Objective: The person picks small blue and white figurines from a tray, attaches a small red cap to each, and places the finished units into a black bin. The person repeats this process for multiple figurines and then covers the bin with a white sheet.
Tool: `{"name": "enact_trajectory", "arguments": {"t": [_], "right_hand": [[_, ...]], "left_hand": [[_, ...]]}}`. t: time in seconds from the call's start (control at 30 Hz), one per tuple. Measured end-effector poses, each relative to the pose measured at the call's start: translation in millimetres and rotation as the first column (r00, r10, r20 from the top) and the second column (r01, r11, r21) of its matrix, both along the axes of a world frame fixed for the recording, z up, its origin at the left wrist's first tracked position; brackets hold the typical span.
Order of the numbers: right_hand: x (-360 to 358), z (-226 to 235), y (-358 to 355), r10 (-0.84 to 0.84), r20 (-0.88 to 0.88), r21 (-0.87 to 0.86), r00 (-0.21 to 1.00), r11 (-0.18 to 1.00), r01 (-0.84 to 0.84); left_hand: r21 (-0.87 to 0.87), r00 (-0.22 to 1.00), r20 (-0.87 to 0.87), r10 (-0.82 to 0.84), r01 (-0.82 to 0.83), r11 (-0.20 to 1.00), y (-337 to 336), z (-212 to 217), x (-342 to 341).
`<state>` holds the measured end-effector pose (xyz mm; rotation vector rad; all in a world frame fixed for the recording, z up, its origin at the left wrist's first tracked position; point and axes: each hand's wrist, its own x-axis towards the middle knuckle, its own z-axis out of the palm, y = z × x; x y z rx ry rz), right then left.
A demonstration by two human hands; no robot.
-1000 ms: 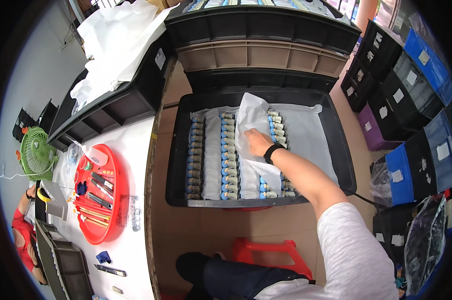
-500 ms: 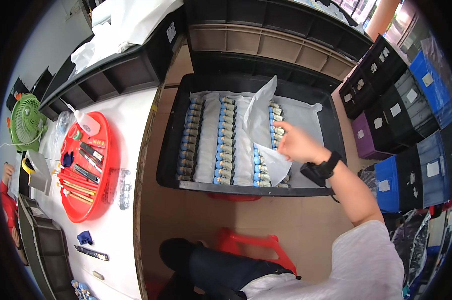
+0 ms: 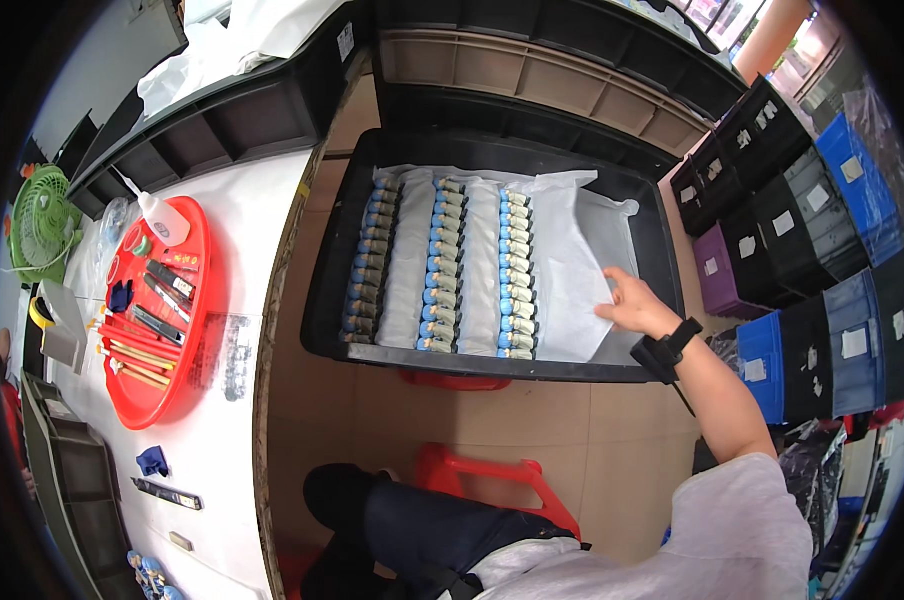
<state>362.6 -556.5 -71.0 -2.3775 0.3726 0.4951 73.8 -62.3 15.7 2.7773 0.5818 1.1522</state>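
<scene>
My right hand [image 3: 632, 303], with a black band [image 3: 665, 348] on its wrist, pinches the near right edge of a thin white sheet [image 3: 570, 275]. That sheet lies inside a large black crate [image 3: 532, 372], sloping up a little toward my fingers. Three rows of small blue-and-cream figurines, the left row [image 3: 372, 262], the middle row [image 3: 444, 270] and the right row [image 3: 515, 275], run from far to near in the crate. Folded white sheet material [image 3: 482, 265] separates the rows. What lies under the lifted sheet is hidden. My left hand is out of view.
To the left, a white table [image 3: 222, 480] bears a red tray [image 3: 132, 415] with brushes, knives and a squeeze bottle [image 3: 164, 220]. Stacked black and blue crates [image 3: 762, 365] flank the right side. A red stool [image 3: 492, 475] stands near my legs.
My right hand has moved right and slightly nearer, drawing the raised sheet off the right row of figurines. The sheet now lies flatter, and that row shows along its whole length.
</scene>
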Motion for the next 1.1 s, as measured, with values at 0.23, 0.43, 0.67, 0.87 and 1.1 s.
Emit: {"name": "enact_trajectory", "arguments": {"t": [0.23,0.43,0.67,0.87,1.1], "right_hand": [[-13.4,-34.6,-36.5,-0.087,-0.328,0.011,0.941,0.995,0.096],[19.6,-51.1,-65.4,0.165,-0.25,-0.566,0.954,0.775,-0.282],[76.1,-43.6,-8.4,-0.17,-0.222,0.213,0.96,0.952,0.218],[78.0,-104.2,-25.1,-0.302,-0.449,0.203,0.841,0.882,0.425],[103.0,-108.6,-40.5,-0.206,-0.341,-0.228,0.917,0.965,0.132]], "left_hand": [[-0.008,1.0,-0.016,-0.006,0.006,1.0,-1.8,1.6,1.3],[0.031,1.0,-0.023,-0.005,0.006,1.0,-1.6,4.0,4.7],[0.017,1.0,-0.004,-0.004,0.004,1.0,0.8,-0.2,4.2],[0.024,0.999,-0.043,0.001,0.0,1.0,0.3,4.8,13.6],[-0.033,0.999,-0.041,0.011,-0.012,0.999,-0.1,0.6,15.8]]}}
